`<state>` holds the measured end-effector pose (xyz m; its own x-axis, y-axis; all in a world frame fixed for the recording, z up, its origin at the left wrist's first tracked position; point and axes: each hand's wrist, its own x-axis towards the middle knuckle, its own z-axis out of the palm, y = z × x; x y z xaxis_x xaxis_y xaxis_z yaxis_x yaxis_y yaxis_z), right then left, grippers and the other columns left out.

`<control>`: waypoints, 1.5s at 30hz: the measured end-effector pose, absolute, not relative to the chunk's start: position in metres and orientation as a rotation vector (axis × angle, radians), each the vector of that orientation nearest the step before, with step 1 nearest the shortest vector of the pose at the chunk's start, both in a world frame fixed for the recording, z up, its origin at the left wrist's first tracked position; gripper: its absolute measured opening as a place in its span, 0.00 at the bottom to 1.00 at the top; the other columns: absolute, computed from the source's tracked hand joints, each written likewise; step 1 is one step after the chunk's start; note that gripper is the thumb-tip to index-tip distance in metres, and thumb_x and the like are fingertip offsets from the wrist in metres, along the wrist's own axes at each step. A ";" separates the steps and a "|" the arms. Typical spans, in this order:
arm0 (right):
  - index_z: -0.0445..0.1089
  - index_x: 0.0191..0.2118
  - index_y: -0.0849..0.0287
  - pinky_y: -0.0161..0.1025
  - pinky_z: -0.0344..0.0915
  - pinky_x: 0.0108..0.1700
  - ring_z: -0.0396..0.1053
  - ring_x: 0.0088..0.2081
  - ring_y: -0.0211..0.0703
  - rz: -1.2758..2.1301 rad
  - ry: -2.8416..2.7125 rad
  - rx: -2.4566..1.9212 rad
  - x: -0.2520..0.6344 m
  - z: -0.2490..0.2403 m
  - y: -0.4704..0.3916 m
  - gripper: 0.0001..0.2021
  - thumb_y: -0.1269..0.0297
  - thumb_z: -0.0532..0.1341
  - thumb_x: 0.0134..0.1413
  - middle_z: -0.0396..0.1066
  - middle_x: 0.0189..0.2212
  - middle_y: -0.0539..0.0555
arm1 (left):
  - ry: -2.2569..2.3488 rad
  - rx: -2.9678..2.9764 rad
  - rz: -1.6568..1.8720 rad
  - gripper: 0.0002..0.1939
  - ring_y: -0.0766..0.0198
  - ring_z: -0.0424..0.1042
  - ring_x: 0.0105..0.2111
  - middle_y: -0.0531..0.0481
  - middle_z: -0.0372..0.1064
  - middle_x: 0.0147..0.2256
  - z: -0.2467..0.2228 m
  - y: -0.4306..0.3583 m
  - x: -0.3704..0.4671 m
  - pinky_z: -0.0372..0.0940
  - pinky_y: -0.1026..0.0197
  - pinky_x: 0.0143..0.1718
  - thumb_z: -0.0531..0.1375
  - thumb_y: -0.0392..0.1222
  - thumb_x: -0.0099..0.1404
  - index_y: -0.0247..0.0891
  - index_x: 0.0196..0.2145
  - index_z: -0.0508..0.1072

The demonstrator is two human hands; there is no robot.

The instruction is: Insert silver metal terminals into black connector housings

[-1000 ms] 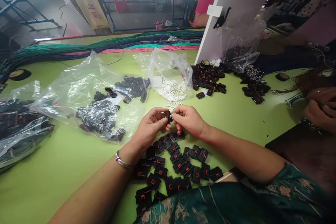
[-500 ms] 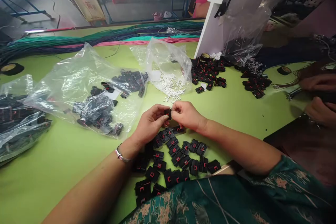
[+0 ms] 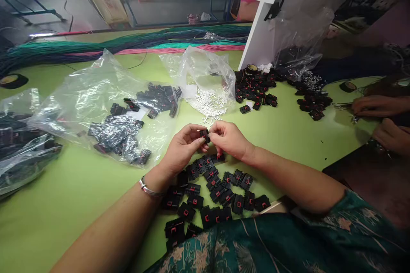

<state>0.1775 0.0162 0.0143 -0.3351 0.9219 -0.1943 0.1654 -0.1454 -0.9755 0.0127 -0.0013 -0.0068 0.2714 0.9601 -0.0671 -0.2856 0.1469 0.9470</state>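
My left hand [image 3: 183, 147] grips a small black plastic connector housing [image 3: 204, 135] with a red part between thumb and fingers. From the other side, my right hand [image 3: 231, 140] meets it, thumb and forefinger pinched at the housing's right end. Whatever sits in that pinch is too small to make out. Below both hands, several black connector housings with red clips [image 3: 218, 194] are spread on the green table [image 3: 105, 204]. Just beyond my fingers lies a heap of small white pieces [image 3: 209, 104], partly inside an open clear plastic bag [image 3: 221, 66].
Clear bags of black housings [image 3: 117, 134] lie to the left. More loose housings [image 3: 254, 87] are piled by an upright white panel [image 3: 258, 25]. Bundled wires [image 3: 134, 45] run along the far edge. A co-worker's hands [image 3: 384, 121] are at the right.
The housing has turned slightly in my left hand, and my right fingers have shifted a little at its end. At the right, a co-worker's hand has moved leftward.
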 end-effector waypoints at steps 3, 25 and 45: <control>0.61 0.26 0.58 0.29 0.56 0.13 0.58 0.13 0.29 1.376 -1.577 -1.301 0.175 0.011 0.017 0.04 0.69 0.58 0.46 0.60 0.19 0.42 | 0.891 1.045 1.096 0.15 0.68 0.74 0.25 0.52 0.75 0.31 -0.008 -0.002 0.014 0.72 0.63 0.30 0.68 0.41 0.57 0.36 0.40 0.71; 0.75 0.44 0.61 0.46 0.69 0.48 0.71 0.43 0.46 0.906 -2.497 -1.036 0.230 0.081 0.010 0.12 0.62 0.60 0.58 0.74 0.41 0.58 | 0.929 2.116 0.248 0.19 0.53 0.70 0.53 0.40 0.71 0.52 0.038 0.001 -0.022 0.62 0.50 0.59 0.56 0.45 0.67 0.36 0.52 0.75; 0.47 0.71 0.58 0.68 0.36 0.66 0.43 0.69 0.66 0.517 -2.932 -0.780 0.191 0.024 -0.052 0.43 0.34 0.49 0.58 0.45 0.69 0.70 | 1.009 2.425 0.227 0.53 0.30 0.29 0.69 0.42 0.26 0.72 0.005 -0.116 -0.063 0.45 0.27 0.63 0.64 0.66 0.54 0.52 0.70 0.46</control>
<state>0.1910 -0.0522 0.0235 -0.8695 0.4934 -0.0238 0.4718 0.8152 -0.3359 -0.0634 -0.1161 0.0054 0.7115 0.7017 -0.0369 0.6185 -0.6005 0.5069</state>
